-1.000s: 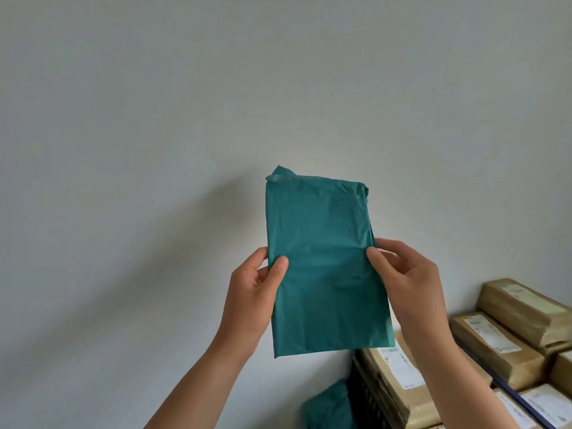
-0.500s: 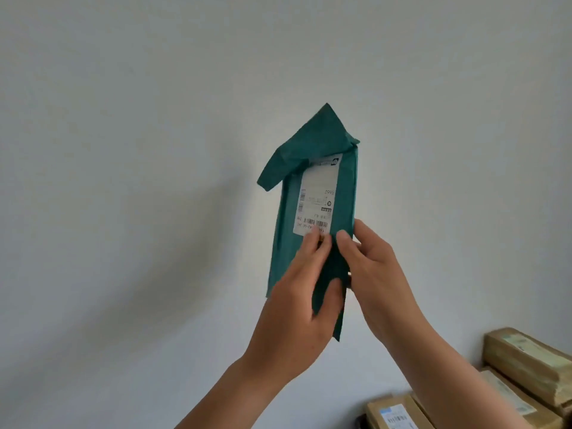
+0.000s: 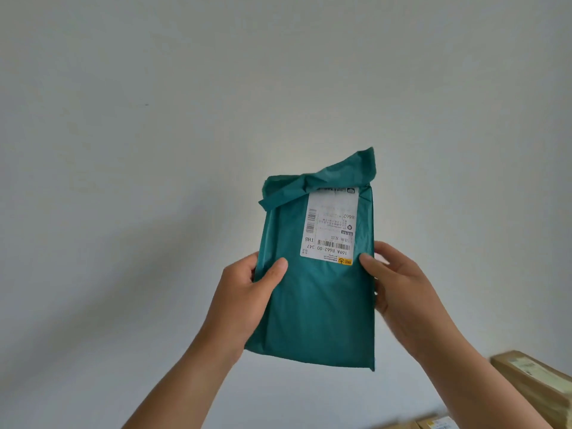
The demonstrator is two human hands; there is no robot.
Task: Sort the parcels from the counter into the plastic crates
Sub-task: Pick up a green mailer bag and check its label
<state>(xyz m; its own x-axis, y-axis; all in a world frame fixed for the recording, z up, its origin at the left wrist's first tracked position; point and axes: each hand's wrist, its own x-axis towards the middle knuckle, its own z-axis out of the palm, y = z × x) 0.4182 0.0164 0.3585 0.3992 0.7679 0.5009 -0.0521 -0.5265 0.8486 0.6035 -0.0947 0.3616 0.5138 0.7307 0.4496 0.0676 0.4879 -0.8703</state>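
I hold a teal plastic mailer parcel [image 3: 318, 301] upright in front of a pale wall. Its white shipping label [image 3: 331, 224] faces me, printed upside down, near the crumpled folded top. My left hand [image 3: 244, 298] grips the parcel's left edge, thumb on the front. My right hand [image 3: 402, 292] grips the right edge, thumb just below the label's corner. No crates are in view.
Brown cardboard parcels with white labels [image 3: 538, 388] lie at the lower right corner, and more box edges [image 3: 433, 424] show along the bottom. The plain pale wall [image 3: 154, 150] fills the rest.
The parcel has been turned over from its plain back through an edge-on pose, so its labelled side now faces me. Both hands shifted back to its side edges. The view tilted upward.
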